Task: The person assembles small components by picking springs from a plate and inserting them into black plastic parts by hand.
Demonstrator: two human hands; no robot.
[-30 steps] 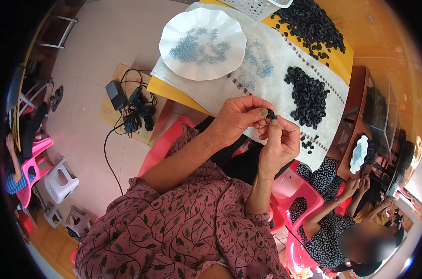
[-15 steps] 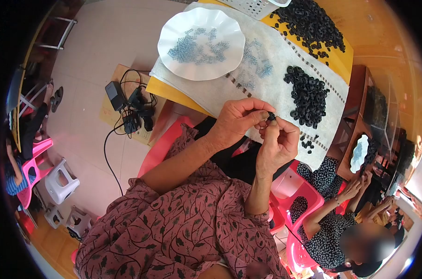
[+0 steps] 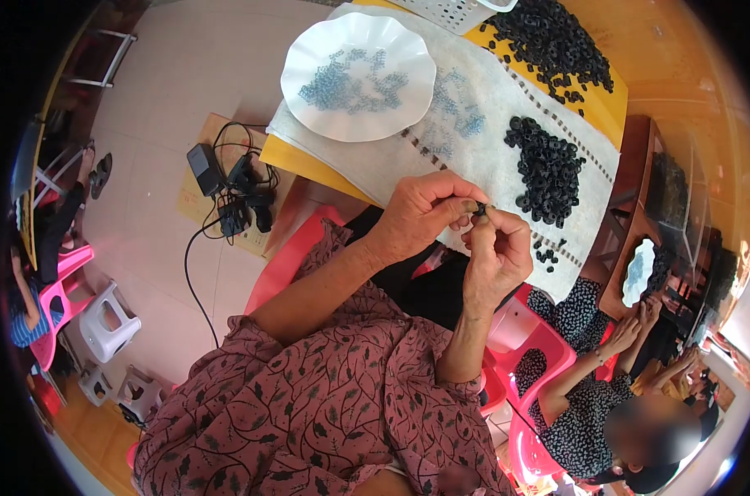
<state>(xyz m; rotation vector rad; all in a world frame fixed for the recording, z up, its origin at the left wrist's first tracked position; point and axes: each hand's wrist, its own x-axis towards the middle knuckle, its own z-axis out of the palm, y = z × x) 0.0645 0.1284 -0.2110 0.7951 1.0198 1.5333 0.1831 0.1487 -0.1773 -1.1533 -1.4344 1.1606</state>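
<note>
Thumb and forefinger of my left hand (image 3: 416, 215) pinch one side of a small black ring-like part (image 3: 480, 210). My right hand (image 3: 497, 256) grips the same part from the other side, fingertips pressed together, so most of it is hidden. Both hands are held above the near edge of a white towel (image 3: 490, 165). To their right on the towel lies a pile of similar black parts (image 3: 548, 174), with several loose ones (image 3: 545, 258) closer by. Beyond my left hand stands a white scalloped plate (image 3: 309, 50) holding tiny bluish pieces; more bluish pieces (image 3: 453, 112) are scattered beside it.
A larger heap of black parts (image 3: 552, 41) covers the table's far corner near a white perforated basket (image 3: 449, 12). Black adapters and cables (image 3: 234, 190) lie on a board at left. At right, a co-worker (image 3: 573, 413) sits by a smaller white dish (image 3: 638, 273).
My right hand has shifted very slightly to the right and the fingertips have turned a little around the black part. Otherwise the scene looks the same.
</note>
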